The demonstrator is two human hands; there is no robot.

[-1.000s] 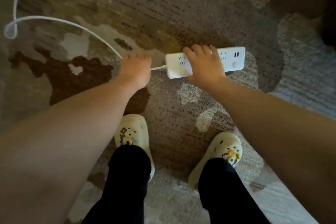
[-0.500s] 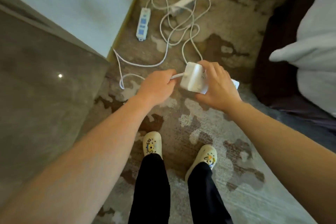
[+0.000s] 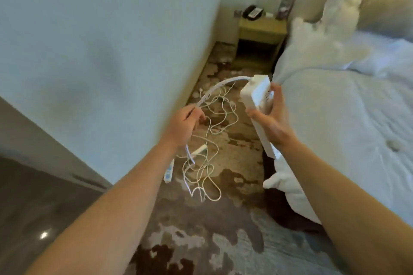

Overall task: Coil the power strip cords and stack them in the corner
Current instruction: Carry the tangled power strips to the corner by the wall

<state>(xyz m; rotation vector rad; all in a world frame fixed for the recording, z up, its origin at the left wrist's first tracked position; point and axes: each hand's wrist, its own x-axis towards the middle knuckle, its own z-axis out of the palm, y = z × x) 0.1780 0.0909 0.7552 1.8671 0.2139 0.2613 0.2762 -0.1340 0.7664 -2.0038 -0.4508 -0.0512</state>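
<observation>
We recorded a bed [image 3: 348, 123] with white bedding at right and a pale wall [image 3: 107, 35] at left, a patterned carpet [image 3: 223, 219] running between them. At the far end stood a wooden nightstand [image 3: 262, 31] carrying a black telephone [image 3: 253, 11]. Our right hand [image 3: 271, 121] had its grip clamped around a white power strip [image 3: 257, 92], lifted above the carpet just beside the bed's edge. Its cord [image 3: 220, 86] arched leftward to our left hand [image 3: 184, 124], whose grip was closed on it. On the carpet below lay tangled white cords [image 3: 207, 163], a second power strip [image 3: 169, 170] near the wall, and a third [image 3: 199, 149] among the tangle.
</observation>
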